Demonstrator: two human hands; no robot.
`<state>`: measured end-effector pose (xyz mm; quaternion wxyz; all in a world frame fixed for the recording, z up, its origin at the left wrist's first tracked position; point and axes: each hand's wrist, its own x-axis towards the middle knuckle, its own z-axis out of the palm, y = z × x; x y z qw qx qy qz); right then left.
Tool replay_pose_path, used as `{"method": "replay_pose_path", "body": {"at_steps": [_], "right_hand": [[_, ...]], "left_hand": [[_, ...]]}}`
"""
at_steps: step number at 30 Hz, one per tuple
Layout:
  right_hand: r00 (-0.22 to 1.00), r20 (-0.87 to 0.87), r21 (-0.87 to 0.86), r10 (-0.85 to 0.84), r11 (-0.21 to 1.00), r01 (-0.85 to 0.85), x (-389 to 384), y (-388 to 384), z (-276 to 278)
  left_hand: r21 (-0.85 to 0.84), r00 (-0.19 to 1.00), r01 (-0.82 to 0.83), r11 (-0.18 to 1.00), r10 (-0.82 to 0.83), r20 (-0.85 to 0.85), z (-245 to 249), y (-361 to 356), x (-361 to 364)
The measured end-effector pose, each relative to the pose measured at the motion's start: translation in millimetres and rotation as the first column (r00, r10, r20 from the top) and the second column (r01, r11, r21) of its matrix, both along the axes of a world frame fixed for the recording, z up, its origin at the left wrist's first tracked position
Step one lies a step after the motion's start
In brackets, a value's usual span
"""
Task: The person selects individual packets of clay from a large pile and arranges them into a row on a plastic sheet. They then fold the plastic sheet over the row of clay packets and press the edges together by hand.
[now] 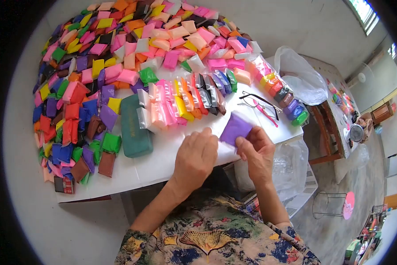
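Note:
My right hand (pixel 256 152) pinches a small purple packet (pixel 234 129) by its lower right corner, above the front of the white table. Just left of the packet, my left hand (pixel 196 152) is closed with the fingers curled down. Its fingertips are hidden, so whatever they may hold does not show. Beyond both hands stand neat rows of packets (pixel 167 110) in pink, peach, yellow, orange, red, black, brown, purple, blue and green. A dark green case (pixel 135 126) lies left of these rows.
A large heap of coloured packets (pixel 119 39) covers the table's back and left. Glasses (pixel 261 106) lie on the right, near a clear bag of coloured packets (pixel 283 95). Plastic bags (pixel 301 79) sit behind it. A pink-topped stool (pixel 348 205) stands on the floor.

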<state>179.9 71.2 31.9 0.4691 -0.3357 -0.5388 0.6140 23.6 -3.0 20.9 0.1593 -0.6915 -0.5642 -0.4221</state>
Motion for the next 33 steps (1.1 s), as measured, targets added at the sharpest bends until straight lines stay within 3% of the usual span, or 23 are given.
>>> {"method": "replay_pose_path", "body": {"at_steps": [1, 3, 4, 7, 11, 14, 18, 21, 25, 28, 33], "right_hand": [[0.991, 0.082, 0.180, -0.104, 0.980, 0.088, -3.5, 7.8, -3.0], [0.925, 0.174, 0.533, -0.338, 0.822, 0.200, -12.5, 28.0, -12.6], [0.860, 0.269, 0.663, -0.434, 0.731, 0.162, -15.1, 35.0, -7.8], [0.784, 0.272, 0.851, -0.558, 0.520, 0.074, -27.8, 59.7, -20.6], [0.706, 0.414, 0.863, -0.574, 0.495, -0.104, -37.2, 69.6, -28.0], [0.728, 0.491, 0.772, -0.478, 0.626, -0.109, -34.7, 64.6, -27.3], [0.785, 0.478, 0.744, -0.393, 0.656, -0.125, -29.7, 65.0, -26.3], [0.760, 0.476, 0.798, -0.442, 0.580, -0.162, -32.4, 72.6, -24.6], [0.758, 0.493, 0.782, -0.428, 0.599, -0.171, -35.3, 77.7, -21.6], [0.754, 0.524, 0.740, -0.396, 0.649, -0.174, -31.4, 75.4, -22.5], [0.766, 0.470, 0.792, -0.440, 0.592, -0.146, -32.6, 69.4, 11.3]], "left_hand": [[-0.002, 0.999, -0.013, 1.000, 0.013, 0.033, -0.8, 3.3, -2.7], [-0.004, 0.994, -0.042, 0.999, 0.043, 0.096, -8.2, 10.5, -8.1], [-0.020, 0.989, -0.032, 0.999, 0.035, 0.145, -13.0, 12.5, -8.1], [-0.141, 0.996, 0.027, 0.990, -0.015, 0.083, -18.5, 11.5, -9.7], [-0.219, 0.996, 0.038, 0.975, -0.020, 0.085, -15.0, 10.3, -9.5], [-0.248, 0.994, 0.036, 0.968, -0.010, 0.105, -14.9, 8.4, -9.4], [-0.260, 0.996, 0.027, 0.965, -0.003, 0.092, -12.9, 8.2, -8.8], [-0.267, 0.997, 0.022, 0.963, -0.001, 0.080, -13.3, 8.5, -8.0], [-0.181, 0.998, 0.026, 0.983, -0.015, 0.061, -17.0, 11.1, -9.2], [-0.238, 0.997, 0.043, 0.970, -0.024, 0.079, -12.2, 6.9, -9.6], [-0.235, 1.000, 0.011, 0.972, -0.014, -0.012, -14.9, 9.5, -8.7]]}}
